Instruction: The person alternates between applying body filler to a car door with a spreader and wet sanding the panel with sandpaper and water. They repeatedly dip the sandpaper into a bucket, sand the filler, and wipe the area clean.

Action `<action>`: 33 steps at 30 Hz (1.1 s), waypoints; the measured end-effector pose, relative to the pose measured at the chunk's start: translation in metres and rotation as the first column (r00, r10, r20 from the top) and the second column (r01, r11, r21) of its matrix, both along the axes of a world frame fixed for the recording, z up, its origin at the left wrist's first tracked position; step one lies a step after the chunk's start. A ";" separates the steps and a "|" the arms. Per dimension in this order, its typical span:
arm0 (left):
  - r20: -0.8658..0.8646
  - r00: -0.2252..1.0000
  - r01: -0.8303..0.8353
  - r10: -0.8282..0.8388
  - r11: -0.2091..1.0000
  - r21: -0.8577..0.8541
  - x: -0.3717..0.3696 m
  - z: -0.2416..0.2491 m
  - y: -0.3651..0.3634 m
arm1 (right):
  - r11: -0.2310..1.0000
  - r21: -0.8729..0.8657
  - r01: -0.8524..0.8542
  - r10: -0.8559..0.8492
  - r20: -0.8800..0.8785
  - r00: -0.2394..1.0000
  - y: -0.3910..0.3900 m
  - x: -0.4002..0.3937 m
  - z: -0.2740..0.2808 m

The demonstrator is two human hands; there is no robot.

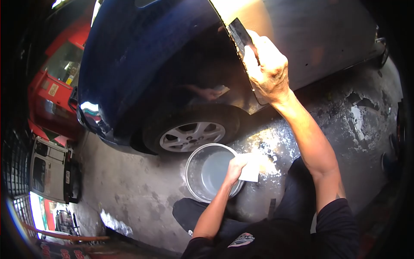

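Note:
My right hand (pixel 271 67) is closed around a dark, flat rectangular block (pixel 240 33), which lies along the front edge of a grey car door (pixel 319 39). Low over the right side of a round bucket (pixel 188 179) of cloudy grey water, my left hand (pixel 235 167) pinches a white flat rectangular piece (pixel 250 171). Dark blue paint covers the car's front fender (pixel 138 56), to the left of the door's edge.
A wheel with a silver rim (pixel 192 137) stands just beyond the bucket. Wet patches spread over the concrete floor (pixel 133 185). Far left are a red vehicle (pixel 54 88) and a light-coloured van (pixel 48 168).

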State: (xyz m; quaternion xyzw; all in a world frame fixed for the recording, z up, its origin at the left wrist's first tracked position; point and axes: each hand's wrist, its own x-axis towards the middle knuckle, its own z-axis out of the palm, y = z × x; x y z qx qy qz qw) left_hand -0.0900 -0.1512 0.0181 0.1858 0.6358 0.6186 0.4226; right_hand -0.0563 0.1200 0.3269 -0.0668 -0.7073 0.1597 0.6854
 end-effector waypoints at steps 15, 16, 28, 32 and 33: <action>0.046 0.999 -0.022 0.019 0.997 0.069 0.000 -0.002 0.002 | 0.994 -0.086 0.064 -0.054 0.111 0.992 -0.020 -0.003 -0.070; 0.092 0.995 -0.041 0.035 0.997 0.063 0.001 0.001 0.003 | 0.994 -0.087 0.063 -0.053 0.116 0.992 -0.021 -0.003 -0.075; 0.054 0.996 -0.074 0.070 0.995 0.068 0.001 -0.002 0.001 | 0.982 -0.166 0.084 -0.044 0.234 0.971 -0.023 0.001 -0.159; 0.079 0.991 -0.110 0.105 0.992 0.059 0.000 -0.007 0.001 | 0.978 -0.197 0.069 -0.017 0.252 0.968 -0.027 0.003 -0.177; 0.045 0.995 -0.091 0.088 0.994 0.063 0.000 -0.009 0.001 | 0.974 -0.215 0.074 -0.013 0.273 0.962 -0.027 0.004 -0.181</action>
